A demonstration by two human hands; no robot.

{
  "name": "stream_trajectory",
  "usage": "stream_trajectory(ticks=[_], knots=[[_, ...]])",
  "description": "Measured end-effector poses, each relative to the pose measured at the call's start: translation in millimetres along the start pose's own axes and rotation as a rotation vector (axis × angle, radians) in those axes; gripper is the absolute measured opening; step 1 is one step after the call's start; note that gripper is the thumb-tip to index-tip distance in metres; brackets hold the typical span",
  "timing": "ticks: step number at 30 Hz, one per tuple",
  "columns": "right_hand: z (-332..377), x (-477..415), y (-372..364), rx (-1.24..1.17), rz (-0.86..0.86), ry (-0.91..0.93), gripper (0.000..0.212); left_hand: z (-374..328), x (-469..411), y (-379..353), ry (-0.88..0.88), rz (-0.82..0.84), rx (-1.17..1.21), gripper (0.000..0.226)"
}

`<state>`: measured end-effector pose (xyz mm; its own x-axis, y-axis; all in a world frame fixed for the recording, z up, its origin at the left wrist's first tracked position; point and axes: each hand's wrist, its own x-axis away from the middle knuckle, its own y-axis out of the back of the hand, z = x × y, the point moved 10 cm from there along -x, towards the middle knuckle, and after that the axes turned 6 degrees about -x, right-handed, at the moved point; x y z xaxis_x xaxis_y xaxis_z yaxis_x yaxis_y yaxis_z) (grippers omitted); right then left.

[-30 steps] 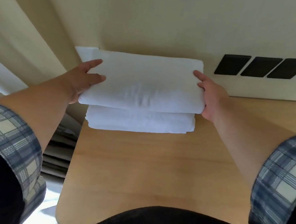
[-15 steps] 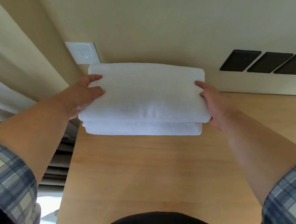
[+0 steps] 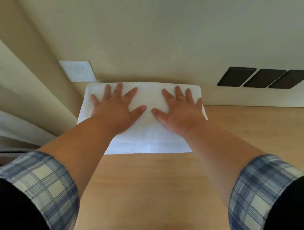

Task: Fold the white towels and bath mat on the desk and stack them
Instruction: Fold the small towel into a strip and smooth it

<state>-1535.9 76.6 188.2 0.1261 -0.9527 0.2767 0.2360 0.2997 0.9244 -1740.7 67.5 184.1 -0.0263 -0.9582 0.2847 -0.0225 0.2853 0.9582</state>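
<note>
A stack of folded white towels point(image 3: 146, 140) lies at the back left corner of the wooden desk point(image 3: 158, 193), close to the wall. My left hand point(image 3: 115, 107) lies flat on the left half of the top towel with its fingers spread. My right hand point(image 3: 180, 112) presses flat on the right half, fingers spread too. The thumbs point at each other near the middle. Both forearms cover part of the stack's front edge.
A white wall plate point(image 3: 77, 70) sits on the wall just left of the stack. Three dark wall panels point(image 3: 264, 78) are at the right. A pale curtain point(image 3: 19, 93) hangs past the desk's left edge.
The top folded towel, held at its two ends above the lower one, now rests on the stack. Both hands have let go of its ends and moved onto its top, palms down.
</note>
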Motion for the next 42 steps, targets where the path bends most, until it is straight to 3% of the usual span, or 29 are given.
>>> stream_trajectory(ticks=[4, 9, 13, 17, 22, 29, 36, 42], knots=[[-13.7, -8.0, -7.2, -0.042, -0.041, -0.050, 0.108, 22.9, -7.2, -10.4, 0.147, 0.036, 0.026, 0.089], [-17.3, -6.4, -14.1, -0.091, -0.008, -0.086, 0.112, 47.8, -4.6, -20.7, 0.297, 0.094, 0.111, 0.094], [-20.2, 5.7, -7.4, -0.121, 0.001, -0.147, 0.115, 63.0, 6.6, -14.5, 0.319, 0.094, 0.145, 0.093], [-18.2, 29.7, 8.0, -0.160, 0.020, -0.137, 0.102, 57.7, 25.5, 5.7, 0.291, 0.005, 0.068, 0.085], [-62.0, 88.3, 45.6, -0.401, -0.143, -0.146, 0.068, 17.2, 56.6, 21.2, 0.125, -0.097, -0.021, 0.078], [-163.2, 215.6, 94.2, -0.330, -0.249, -0.259, 0.062, -94.6, 117.4, 24.9, -0.112, -0.136, -0.097, 0.072], [-251.7, 397.4, 133.6, -0.301, -0.346, -0.427, 0.073, -286.3, 237.4, 68.8, -0.471, -0.276, -0.053, 0.055], [-330.7, 572.8, 174.0, -0.194, -0.449, -0.543, 0.077, -453.6, 381.2, 102.6, -0.789, -0.345, -0.010, 0.060]])
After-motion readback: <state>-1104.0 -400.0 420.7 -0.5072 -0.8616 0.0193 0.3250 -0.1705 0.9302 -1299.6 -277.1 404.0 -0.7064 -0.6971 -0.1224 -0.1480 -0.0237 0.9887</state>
